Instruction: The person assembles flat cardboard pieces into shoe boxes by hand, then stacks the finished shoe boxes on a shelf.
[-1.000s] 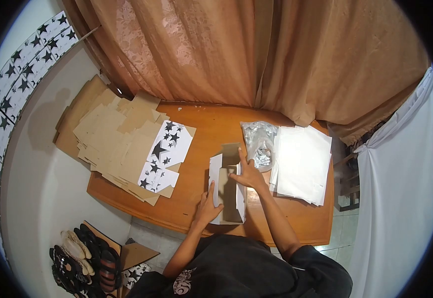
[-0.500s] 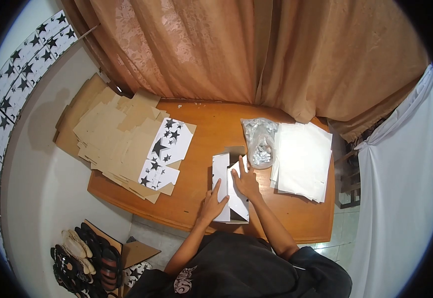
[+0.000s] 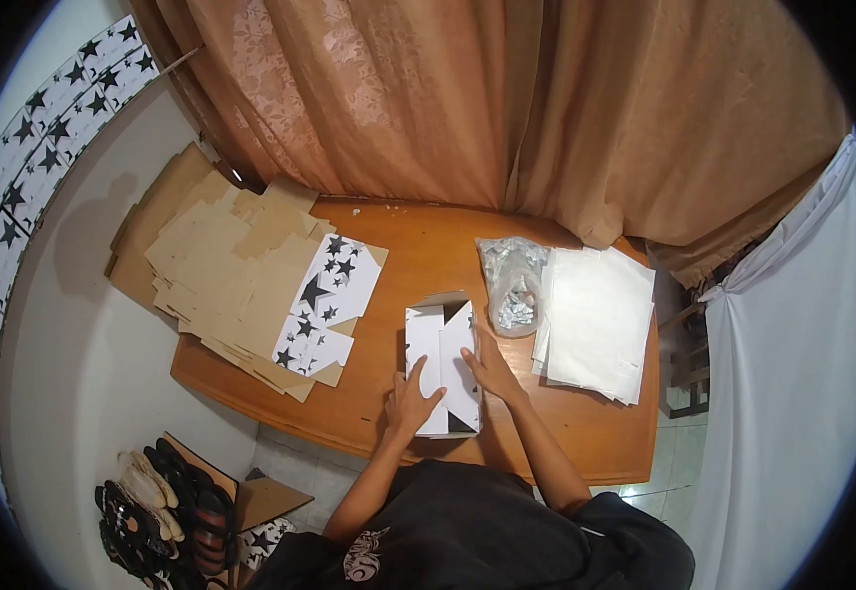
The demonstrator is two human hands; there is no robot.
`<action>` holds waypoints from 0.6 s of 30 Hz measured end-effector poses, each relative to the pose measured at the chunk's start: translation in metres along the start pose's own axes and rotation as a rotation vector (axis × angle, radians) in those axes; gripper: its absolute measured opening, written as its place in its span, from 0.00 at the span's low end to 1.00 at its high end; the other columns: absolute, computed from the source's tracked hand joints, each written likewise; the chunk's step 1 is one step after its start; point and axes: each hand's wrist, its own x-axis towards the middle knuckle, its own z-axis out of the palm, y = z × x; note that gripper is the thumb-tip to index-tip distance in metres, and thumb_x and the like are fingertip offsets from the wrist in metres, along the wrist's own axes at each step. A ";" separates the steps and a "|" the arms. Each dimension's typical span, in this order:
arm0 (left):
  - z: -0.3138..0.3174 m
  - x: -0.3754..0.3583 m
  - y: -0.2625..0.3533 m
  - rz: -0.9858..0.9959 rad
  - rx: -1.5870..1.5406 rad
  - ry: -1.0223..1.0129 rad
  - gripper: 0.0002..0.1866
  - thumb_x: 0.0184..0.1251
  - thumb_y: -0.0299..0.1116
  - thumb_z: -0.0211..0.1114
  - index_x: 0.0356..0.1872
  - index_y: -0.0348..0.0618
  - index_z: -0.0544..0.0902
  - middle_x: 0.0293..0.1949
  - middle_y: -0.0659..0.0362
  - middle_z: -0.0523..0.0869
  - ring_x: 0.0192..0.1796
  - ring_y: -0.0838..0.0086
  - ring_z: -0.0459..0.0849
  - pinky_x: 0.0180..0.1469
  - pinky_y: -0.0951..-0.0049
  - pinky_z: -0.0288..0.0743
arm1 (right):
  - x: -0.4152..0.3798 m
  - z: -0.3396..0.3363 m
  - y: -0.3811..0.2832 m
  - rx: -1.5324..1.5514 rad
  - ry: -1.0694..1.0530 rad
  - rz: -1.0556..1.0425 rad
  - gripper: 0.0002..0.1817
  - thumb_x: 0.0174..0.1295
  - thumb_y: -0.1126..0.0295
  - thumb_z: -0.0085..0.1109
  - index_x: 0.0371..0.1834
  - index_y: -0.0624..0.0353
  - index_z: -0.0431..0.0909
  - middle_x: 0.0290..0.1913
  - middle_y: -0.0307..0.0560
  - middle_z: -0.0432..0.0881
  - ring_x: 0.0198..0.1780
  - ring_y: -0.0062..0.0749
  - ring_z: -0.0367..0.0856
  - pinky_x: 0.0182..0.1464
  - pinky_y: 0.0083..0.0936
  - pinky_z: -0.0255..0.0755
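White cardboard box (image 3: 442, 366) with black star print lies near the front edge of the wooden tabletop (image 3: 418, 251), flaps folded shut. The left hand (image 3: 410, 401) and right hand (image 3: 487, 369) rest flat and open on it, pressing rather than gripping. A plastic bag (image 3: 513, 285) sits just beyond.

shirt: black, short slv | chest: white graphic print | arms bare

wooden table (image 3: 585, 442), tan curtains (image 3: 507, 98), white wall (image 3: 84, 334)
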 end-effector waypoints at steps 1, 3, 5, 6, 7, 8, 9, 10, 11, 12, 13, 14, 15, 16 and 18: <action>0.001 0.002 -0.001 0.012 0.009 0.053 0.43 0.59 0.53 0.72 0.75 0.62 0.64 0.52 0.42 0.74 0.53 0.42 0.80 0.52 0.46 0.76 | -0.005 -0.009 -0.012 -0.002 -0.002 0.000 0.33 0.73 0.51 0.52 0.74 0.60 0.60 0.67 0.75 0.67 0.66 0.71 0.68 0.70 0.50 0.63; 0.002 0.003 -0.001 0.020 0.017 0.101 0.43 0.59 0.53 0.73 0.75 0.63 0.64 0.50 0.44 0.74 0.50 0.41 0.82 0.49 0.44 0.78 | -0.022 -0.027 -0.042 -0.066 -0.279 0.176 0.30 0.74 0.49 0.50 0.64 0.65 0.72 0.68 0.72 0.66 0.73 0.62 0.62 0.75 0.43 0.55; -0.001 0.007 0.005 -0.040 0.078 0.127 0.43 0.59 0.52 0.73 0.75 0.62 0.64 0.50 0.45 0.73 0.49 0.42 0.82 0.48 0.45 0.78 | -0.036 -0.040 -0.073 0.003 -0.289 0.195 0.28 0.72 0.47 0.54 0.58 0.63 0.78 0.69 0.69 0.66 0.73 0.61 0.62 0.75 0.44 0.55; -0.003 0.007 0.008 -0.049 0.096 0.129 0.42 0.59 0.52 0.73 0.74 0.62 0.64 0.51 0.45 0.73 0.50 0.42 0.82 0.47 0.46 0.78 | -0.041 -0.046 -0.083 -0.035 -0.391 0.051 0.28 0.70 0.47 0.57 0.58 0.61 0.78 0.70 0.67 0.67 0.73 0.60 0.62 0.75 0.46 0.55; -0.003 0.010 0.008 -0.047 0.096 0.123 0.42 0.59 0.52 0.73 0.74 0.62 0.64 0.51 0.45 0.73 0.50 0.42 0.82 0.47 0.46 0.78 | -0.046 -0.051 -0.092 -0.073 -0.491 -0.092 0.27 0.68 0.47 0.60 0.59 0.58 0.78 0.70 0.65 0.67 0.73 0.59 0.61 0.74 0.47 0.55; -0.004 0.013 0.008 -0.062 0.078 0.106 0.42 0.59 0.52 0.73 0.74 0.62 0.64 0.51 0.45 0.73 0.50 0.42 0.82 0.47 0.46 0.78 | -0.048 -0.052 -0.101 -0.118 -0.479 -0.129 0.24 0.64 0.49 0.66 0.53 0.56 0.83 0.70 0.59 0.68 0.72 0.56 0.62 0.72 0.48 0.57; -0.003 0.016 0.006 -0.077 0.060 0.091 0.42 0.59 0.52 0.72 0.74 0.62 0.64 0.52 0.45 0.73 0.51 0.42 0.82 0.47 0.46 0.78 | -0.052 -0.050 -0.093 -0.119 -0.477 -0.124 0.24 0.64 0.49 0.66 0.53 0.56 0.83 0.70 0.59 0.68 0.72 0.56 0.62 0.72 0.48 0.57; 0.000 0.018 0.002 -0.067 0.045 0.098 0.43 0.57 0.53 0.73 0.73 0.62 0.63 0.52 0.44 0.73 0.51 0.42 0.82 0.49 0.46 0.78 | -0.056 -0.042 -0.081 -0.169 -0.424 -0.160 0.22 0.63 0.50 0.67 0.49 0.56 0.84 0.70 0.57 0.69 0.71 0.55 0.63 0.72 0.48 0.58; 0.003 0.019 -0.001 -0.066 0.047 0.097 0.43 0.57 0.53 0.73 0.73 0.62 0.63 0.52 0.44 0.73 0.51 0.42 0.82 0.49 0.46 0.78 | -0.060 -0.034 -0.069 -0.218 -0.370 -0.199 0.21 0.62 0.51 0.67 0.45 0.57 0.86 0.70 0.54 0.69 0.70 0.54 0.63 0.71 0.48 0.58; 0.003 0.020 -0.001 -0.045 0.058 0.104 0.43 0.56 0.53 0.73 0.73 0.62 0.63 0.52 0.44 0.73 0.51 0.42 0.82 0.49 0.46 0.78 | -0.057 -0.031 -0.069 -0.240 -0.273 -0.236 0.19 0.61 0.52 0.67 0.40 0.58 0.87 0.66 0.52 0.73 0.66 0.52 0.66 0.66 0.47 0.62; 0.004 0.020 -0.001 -0.025 0.071 0.111 0.44 0.55 0.53 0.74 0.73 0.62 0.63 0.52 0.45 0.73 0.51 0.42 0.82 0.50 0.46 0.78 | -0.058 -0.030 -0.069 -0.238 -0.271 -0.238 0.19 0.61 0.52 0.67 0.40 0.58 0.87 0.66 0.52 0.73 0.66 0.52 0.66 0.66 0.47 0.62; 0.005 0.020 -0.002 -0.026 0.074 0.110 0.44 0.55 0.53 0.74 0.73 0.62 0.63 0.52 0.45 0.73 0.51 0.42 0.82 0.50 0.46 0.78 | -0.060 -0.029 -0.070 -0.298 -0.226 -0.170 0.19 0.62 0.52 0.67 0.41 0.58 0.87 0.63 0.52 0.74 0.64 0.51 0.68 0.63 0.46 0.63; 0.003 0.020 0.002 -0.046 0.070 0.096 0.44 0.55 0.53 0.74 0.73 0.62 0.63 0.53 0.45 0.73 0.52 0.42 0.82 0.50 0.47 0.78 | -0.060 -0.029 -0.073 -0.359 -0.180 -0.102 0.19 0.63 0.52 0.66 0.42 0.58 0.86 0.60 0.52 0.76 0.61 0.50 0.69 0.60 0.45 0.63; 0.002 0.020 0.004 -0.067 0.064 0.081 0.44 0.54 0.52 0.75 0.72 0.62 0.63 0.53 0.45 0.73 0.52 0.42 0.82 0.51 0.47 0.79 | -0.059 -0.026 -0.072 -0.436 -0.171 -0.048 0.18 0.63 0.52 0.66 0.41 0.57 0.85 0.52 0.50 0.79 0.55 0.47 0.72 0.55 0.42 0.64; 0.002 0.020 0.003 -0.068 0.048 0.074 0.44 0.54 0.51 0.75 0.72 0.62 0.64 0.53 0.45 0.73 0.52 0.42 0.82 0.51 0.47 0.79 | -0.057 -0.022 -0.068 -0.418 -0.197 0.010 0.18 0.63 0.52 0.66 0.41 0.57 0.84 0.49 0.49 0.80 0.53 0.46 0.73 0.53 0.42 0.64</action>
